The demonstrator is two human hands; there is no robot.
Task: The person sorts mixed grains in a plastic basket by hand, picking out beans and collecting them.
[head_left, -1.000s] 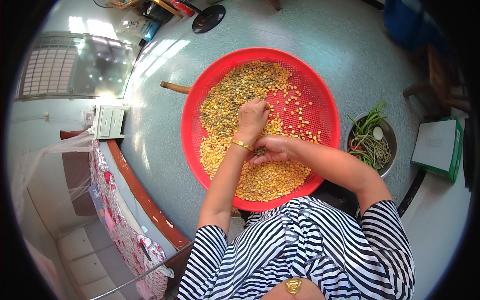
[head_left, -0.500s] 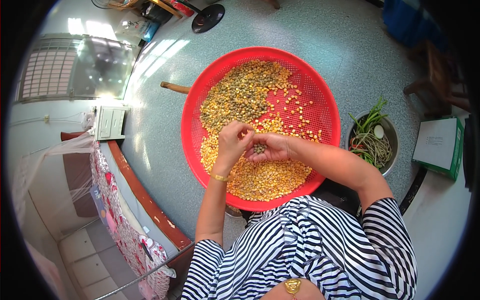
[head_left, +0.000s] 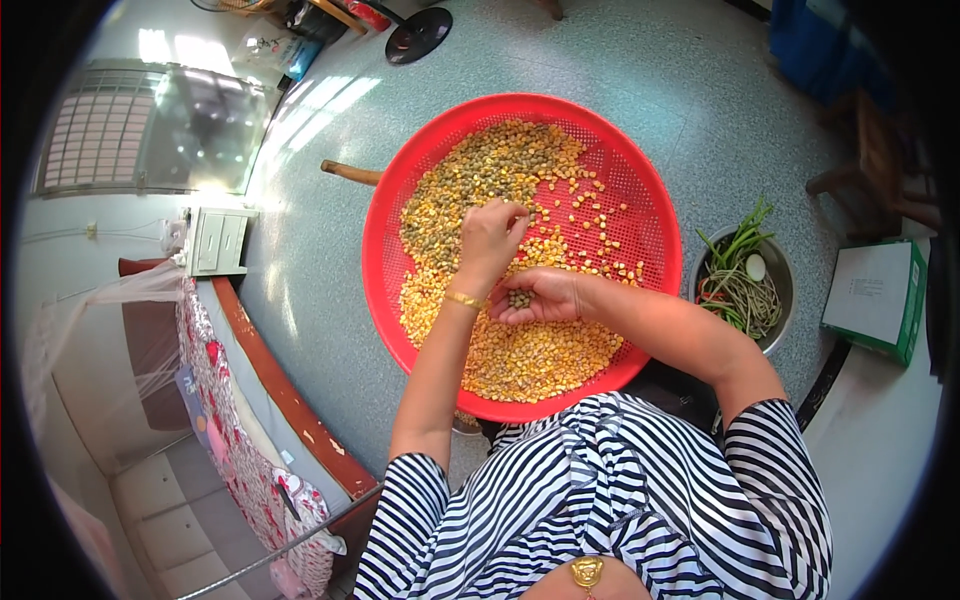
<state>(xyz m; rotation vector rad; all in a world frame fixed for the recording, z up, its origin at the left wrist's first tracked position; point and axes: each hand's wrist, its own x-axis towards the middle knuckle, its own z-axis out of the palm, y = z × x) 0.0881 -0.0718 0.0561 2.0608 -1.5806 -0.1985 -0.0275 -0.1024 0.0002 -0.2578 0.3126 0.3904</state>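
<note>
A wide red perforated basket (head_left: 655, 215) holds yellow corn kernels (head_left: 540, 365) mixed with greenish-brown round beans (head_left: 505, 190). The kernels heap nearest me are almost all yellow, while the brownish beans lie thick in the far-left part. Palm up over the basket's middle, my right hand (head_left: 550, 290) is cupped around a small heap of greenish-brown beans (head_left: 519, 298). My left hand (head_left: 490, 240), with a gold bracelet at the wrist, hovers just beyond it over the mixed pile. Its fingers are curled together, and their tips are partly hidden, so anything between them does not show.
On the floor to the right stand a metal bowl (head_left: 787, 325) of green vegetables and a green-and-white box (head_left: 875, 300). A wooden stick-like leg (head_left: 350, 173) juts out left of the basket. A bed (head_left: 290, 390) is at the left, a black round stand base (head_left: 419, 36) far off.
My left hand has moved away from the right palm, up and slightly right over the mixed pile. The right hand stays in place with the beans.
</note>
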